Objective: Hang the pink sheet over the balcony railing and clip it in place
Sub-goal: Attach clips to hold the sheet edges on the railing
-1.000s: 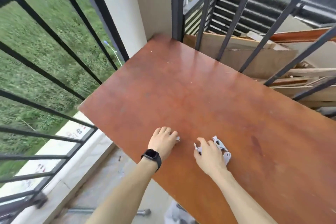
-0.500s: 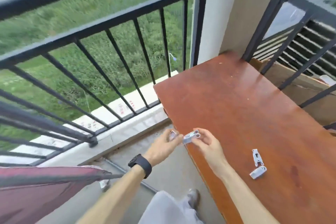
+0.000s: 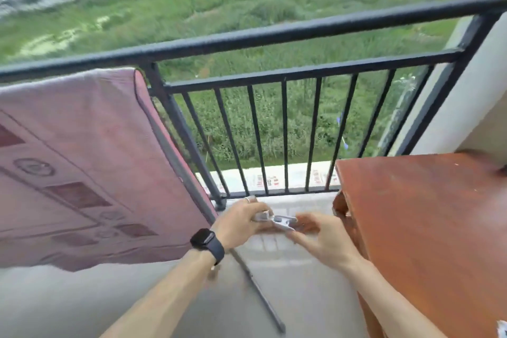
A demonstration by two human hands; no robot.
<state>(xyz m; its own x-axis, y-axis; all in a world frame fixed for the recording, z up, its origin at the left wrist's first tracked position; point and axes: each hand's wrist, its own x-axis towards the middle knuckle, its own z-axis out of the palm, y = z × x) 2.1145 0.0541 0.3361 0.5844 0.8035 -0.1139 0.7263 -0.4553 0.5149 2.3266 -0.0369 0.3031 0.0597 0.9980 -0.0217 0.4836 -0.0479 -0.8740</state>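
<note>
Pink sheet hangs on the left section of the balcony railing. Its top edge sits just under the top bar, and which bar carries it can't be told. Its right edge runs down alongside the thick railing post, and the lower hem hangs free above the floor. No clip is visible on the sheet.

Both hands are low in the centre, in front of the railing's foot and clear of the sheet.
- Left hand, with a black watch on the wrist and a ring on one finger, has its fingers curled around the white clips.
- Right hand has thumb and fingers loosely bent at the far end of the clips. Motion blur hides whether it actually pinches them, so that can't be told.

Surroundings:
- A red-brown table is on the right, its far edge near the railing bars and its corner just beside the right hand.
- A pale wall pillar closes off the right end of the railing.
- A thin grey rod lies diagonally on the concrete floor, below and between the forearms.
- Beyond the bars are a light ledge and a green field.
</note>
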